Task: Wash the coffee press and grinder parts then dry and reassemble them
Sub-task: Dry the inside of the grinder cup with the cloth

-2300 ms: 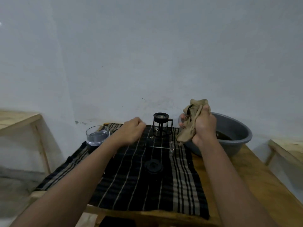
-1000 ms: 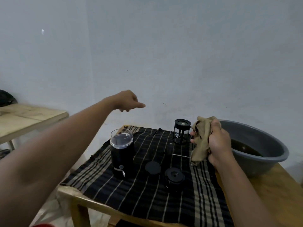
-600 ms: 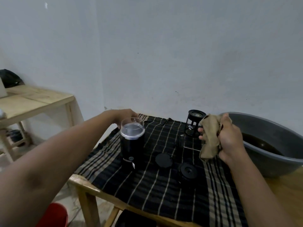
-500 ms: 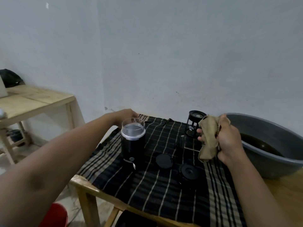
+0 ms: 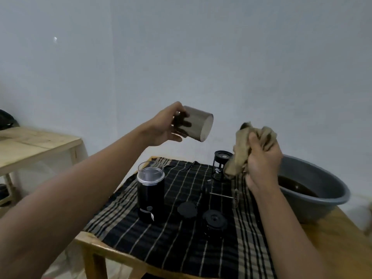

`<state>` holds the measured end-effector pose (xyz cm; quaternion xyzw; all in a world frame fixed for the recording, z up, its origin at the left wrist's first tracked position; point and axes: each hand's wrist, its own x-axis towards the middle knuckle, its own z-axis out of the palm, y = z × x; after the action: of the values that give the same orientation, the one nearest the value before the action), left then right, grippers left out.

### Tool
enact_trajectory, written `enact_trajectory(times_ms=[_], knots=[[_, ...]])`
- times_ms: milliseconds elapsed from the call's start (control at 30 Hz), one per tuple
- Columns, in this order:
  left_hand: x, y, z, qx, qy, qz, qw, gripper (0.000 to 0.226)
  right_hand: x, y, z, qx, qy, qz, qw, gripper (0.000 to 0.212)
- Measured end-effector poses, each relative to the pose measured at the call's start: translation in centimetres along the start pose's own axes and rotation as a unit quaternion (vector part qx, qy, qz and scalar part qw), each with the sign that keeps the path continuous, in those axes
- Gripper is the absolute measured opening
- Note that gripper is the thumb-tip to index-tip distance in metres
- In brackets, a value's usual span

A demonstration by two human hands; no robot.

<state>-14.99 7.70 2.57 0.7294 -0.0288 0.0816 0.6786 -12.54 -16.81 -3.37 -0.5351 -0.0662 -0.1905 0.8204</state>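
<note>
My left hand (image 5: 162, 130) is raised above the table, gripping a smoky clear cylindrical cup (image 5: 198, 125) that lies on its side with the open end toward the right. Level with it on the right, my right hand (image 5: 261, 164) clutches a bunched tan rag (image 5: 238, 156). The two are apart. Below stands the black grinder (image 5: 151, 196) with a clear top. Behind it is the black press frame (image 5: 219, 166), partly hidden by the rag. A plunger rod (image 5: 222, 195), a flat black disc (image 5: 187, 209) and a black round lid (image 5: 214, 220) lie on the plaid cloth (image 5: 181, 244).
A grey basin (image 5: 320, 210) holding dark water sits on the wooden table (image 5: 338, 238) at the right. A second wooden table (image 5: 30, 148) stands to the left, with floor between. A pale wall is close behind.
My left hand has risen from behind the grinder and now holds the clear cup in the air. My right hand has lifted the rag higher.
</note>
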Motion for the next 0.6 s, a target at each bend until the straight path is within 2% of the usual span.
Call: enact_trajectory(times_ms=[100, 167, 200, 300, 333, 400, 467, 500, 533, 567, 600], knots=[[-1.0, 0.6, 7.2, -0.048, -0.042, -0.028, 0.998, 0.036, -1.9, -2.7, 0.9, -0.047, 0.039, -0.146, 0.987, 0.016], [-1.5, 0.3, 11.3, -0.099, -0.022, -0.058, 0.993, 0.034, -3.0, -3.0, 0.3, -0.088, -0.006, -0.215, 0.973, 0.012], [-1.5, -0.1, 12.8, -0.119, -0.011, -0.067, 0.991, 0.040, -3.3, -2.8, -0.7, -0.136, -0.040, -0.254, 0.957, 0.022], [-0.9, -1.1, 15.4, -0.141, -0.018, -0.078, 0.987, 0.066, -3.2, -2.3, -4.8, -0.327, -0.110, -0.399, 0.850, 0.049], [-0.8, -1.2, 16.1, -0.137, -0.022, -0.080, 0.987, 0.067, -3.1, -2.5, -6.0, -0.367, -0.128, -0.428, 0.816, 0.058], [-1.3, -1.2, 17.4, -0.099, -0.031, -0.073, 0.992, 0.055, -2.7, -3.2, -7.9, -0.445, -0.192, -0.426, 0.764, 0.072], [-1.9, -0.8, 18.6, -0.025, -0.024, -0.046, 0.998, 0.045, -2.3, -4.0, -8.7, -0.559, -0.249, -0.361, 0.703, 0.092], [-2.1, -0.4, 19.0, 0.002, -0.013, -0.018, 1.000, 0.042, -2.1, -4.1, -9.0, -0.590, -0.257, -0.329, 0.691, 0.098], [-2.2, -0.2, 19.3, 0.016, -0.003, 0.008, 1.000, 0.041, -2.3, -4.2, -8.9, -0.589, -0.262, -0.292, 0.707, 0.100], [-2.2, 0.1, 19.5, 0.021, 0.005, 0.032, 0.999, 0.040, -2.8, -4.3, -8.6, -0.542, -0.264, -0.244, 0.759, 0.098], [-2.2, 0.3, 19.6, 0.026, 0.011, 0.063, 0.998, 0.040, -3.3, -4.4, -8.2, -0.453, -0.261, -0.192, 0.830, 0.093]])
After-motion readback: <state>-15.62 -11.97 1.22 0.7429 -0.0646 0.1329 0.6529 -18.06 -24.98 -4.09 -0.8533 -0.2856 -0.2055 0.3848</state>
